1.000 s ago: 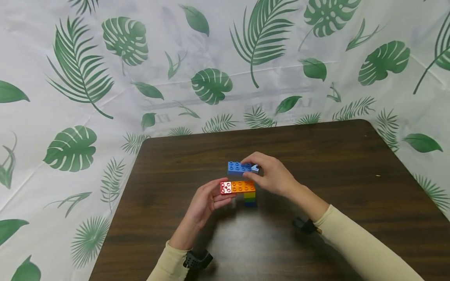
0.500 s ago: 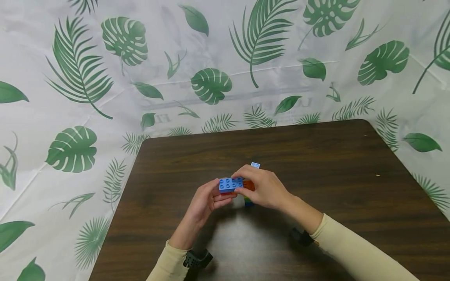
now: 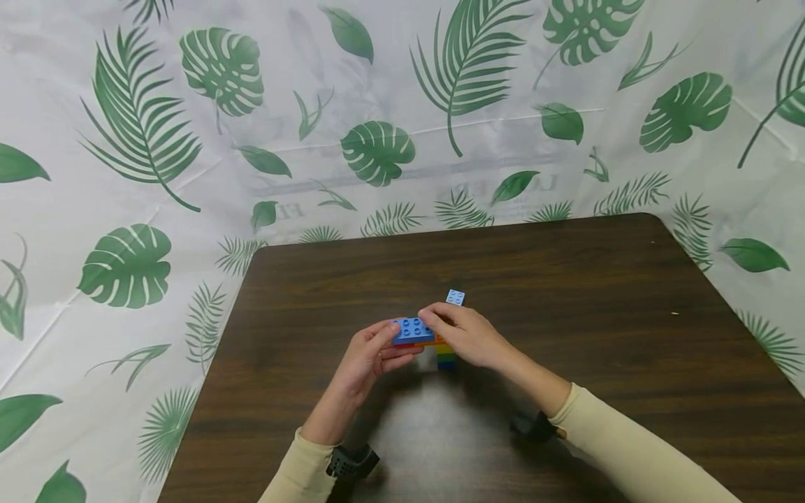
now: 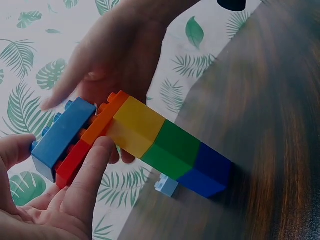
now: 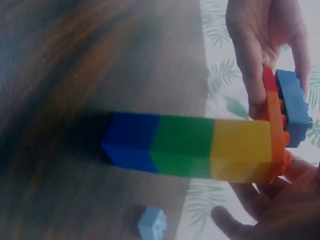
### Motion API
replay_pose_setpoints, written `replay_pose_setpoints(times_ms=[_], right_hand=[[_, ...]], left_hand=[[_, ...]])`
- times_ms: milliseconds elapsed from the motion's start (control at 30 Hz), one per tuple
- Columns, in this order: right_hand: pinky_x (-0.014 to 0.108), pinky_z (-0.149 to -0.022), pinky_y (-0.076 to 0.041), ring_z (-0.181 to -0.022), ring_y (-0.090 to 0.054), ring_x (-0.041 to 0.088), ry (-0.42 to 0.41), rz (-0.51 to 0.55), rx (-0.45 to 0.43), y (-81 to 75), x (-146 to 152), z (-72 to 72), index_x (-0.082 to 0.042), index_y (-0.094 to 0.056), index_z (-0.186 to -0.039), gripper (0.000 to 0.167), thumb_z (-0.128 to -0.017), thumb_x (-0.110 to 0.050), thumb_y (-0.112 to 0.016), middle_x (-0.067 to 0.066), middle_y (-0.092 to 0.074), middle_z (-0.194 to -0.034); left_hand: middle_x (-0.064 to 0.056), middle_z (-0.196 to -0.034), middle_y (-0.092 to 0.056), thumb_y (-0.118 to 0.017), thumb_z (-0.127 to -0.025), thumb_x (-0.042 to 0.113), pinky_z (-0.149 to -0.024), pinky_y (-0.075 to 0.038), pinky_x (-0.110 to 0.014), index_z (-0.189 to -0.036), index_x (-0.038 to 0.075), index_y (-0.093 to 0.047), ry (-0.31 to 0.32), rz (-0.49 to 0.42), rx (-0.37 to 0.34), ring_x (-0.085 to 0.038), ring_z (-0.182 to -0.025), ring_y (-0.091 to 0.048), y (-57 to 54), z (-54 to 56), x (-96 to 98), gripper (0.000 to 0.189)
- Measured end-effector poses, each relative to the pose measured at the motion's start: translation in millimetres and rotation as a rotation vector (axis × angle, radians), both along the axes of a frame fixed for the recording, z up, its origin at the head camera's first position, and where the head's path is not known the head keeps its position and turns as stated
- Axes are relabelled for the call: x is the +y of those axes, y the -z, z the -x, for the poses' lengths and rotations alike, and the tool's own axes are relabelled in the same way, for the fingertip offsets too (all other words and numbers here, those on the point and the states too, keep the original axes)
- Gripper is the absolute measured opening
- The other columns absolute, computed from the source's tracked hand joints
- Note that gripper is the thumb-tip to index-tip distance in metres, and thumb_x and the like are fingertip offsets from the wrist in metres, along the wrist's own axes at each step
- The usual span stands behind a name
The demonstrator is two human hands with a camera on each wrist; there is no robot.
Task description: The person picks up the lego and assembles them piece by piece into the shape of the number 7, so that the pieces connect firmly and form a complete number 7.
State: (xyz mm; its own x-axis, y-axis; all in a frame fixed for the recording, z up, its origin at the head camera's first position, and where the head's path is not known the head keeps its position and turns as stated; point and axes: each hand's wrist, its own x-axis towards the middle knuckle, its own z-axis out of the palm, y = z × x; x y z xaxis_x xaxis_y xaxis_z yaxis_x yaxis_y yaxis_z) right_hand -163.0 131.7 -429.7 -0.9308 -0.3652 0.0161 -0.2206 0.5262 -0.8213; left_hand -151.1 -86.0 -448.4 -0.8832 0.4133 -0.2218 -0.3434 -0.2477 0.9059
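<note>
A blue toy building brick [image 4: 64, 134] lies over a red brick [image 4: 74, 161] and an orange brick [image 4: 106, 119], studs showing in the gap between. The orange brick tops an upright column of yellow [image 4: 139, 126], green [image 4: 172, 147] and dark blue [image 4: 207, 171] bricks; the red one sticks out to its left. My left hand [image 3: 367, 360] pinches the blue and red bricks, thumb above and fingers below. Beside the blue brick's right end is my right hand [image 3: 468, 337], its fingers loosely bent behind the column's top. It appears to grip nothing.
A small light blue brick [image 3: 455, 297] rests on the dark wooden table [image 3: 566, 279] behind my right hand. A white leaf-print sheet [image 3: 402, 91] hangs behind the table.
The right hand has carried the blue brick left and down onto the red and orange bricks, then loosened its hold. The left thumb has come down on top of the blue brick.
</note>
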Motion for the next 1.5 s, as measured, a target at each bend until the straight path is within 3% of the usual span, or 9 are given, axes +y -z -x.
replay_pose_setpoints(times_ms=[233,400,700,1233,1500], right_hand=[[0.036,-0.081,-0.047,-0.090,-0.056,0.020,-0.090,0.186,-0.090,12.3,-1,5.1,-0.006,-0.066,-0.118,0.037,-0.104,-0.035,-0.047,0.003,-0.065,-0.101],[0.037,-0.083,-0.047,-0.092,-0.056,0.024,-0.103,0.247,-0.155,15.0,0,9.7,-0.006,-0.066,-0.117,0.036,-0.104,-0.034,-0.048,0.005,-0.065,-0.102],[0.036,-0.084,-0.046,-0.094,-0.055,0.025,-0.106,0.287,-0.191,18.2,-2,13.0,-0.006,-0.066,-0.116,0.035,-0.104,-0.033,-0.048,0.006,-0.065,-0.103],[0.037,-0.082,-0.046,-0.093,-0.055,0.025,-0.084,0.303,-0.161,28.1,0,16.5,-0.006,-0.068,-0.114,0.028,-0.103,-0.025,-0.051,0.006,-0.065,-0.100],[0.036,-0.081,-0.047,-0.093,-0.054,0.027,-0.084,0.320,-0.197,19.1,-1,15.6,-0.002,-0.067,-0.112,0.025,-0.102,-0.019,-0.052,0.008,-0.065,-0.099]], left_hand=[[-0.017,-0.114,-0.068,-0.059,-0.100,0.031,-0.083,-0.054,-0.038,-0.131,-0.006,-0.052,0.003,0.003,0.005,-0.028,-0.096,-0.071,-0.3,-0.5,-0.6,0.050],[-0.018,-0.114,-0.069,-0.060,-0.099,0.032,-0.081,-0.055,-0.035,-0.131,-0.007,-0.052,-0.005,0.020,0.001,-0.028,-0.095,-0.071,-1.5,0.4,0.0,0.051],[-0.018,-0.111,-0.069,-0.062,-0.098,0.031,-0.079,-0.055,-0.033,-0.128,-0.007,-0.054,-0.036,0.052,-0.012,-0.029,-0.094,-0.071,-1.4,2.1,0.3,0.049],[-0.017,-0.108,-0.069,-0.064,-0.097,0.028,-0.076,-0.056,-0.031,-0.128,-0.006,-0.054,-0.048,0.043,-0.005,-0.026,-0.090,-0.072,1.3,3.2,2.0,0.048],[-0.017,-0.106,-0.069,-0.064,-0.097,0.024,-0.075,-0.057,-0.031,-0.127,-0.007,-0.054,-0.064,0.033,-0.013,-0.024,-0.086,-0.073,0.5,3.4,3.5,0.044]])
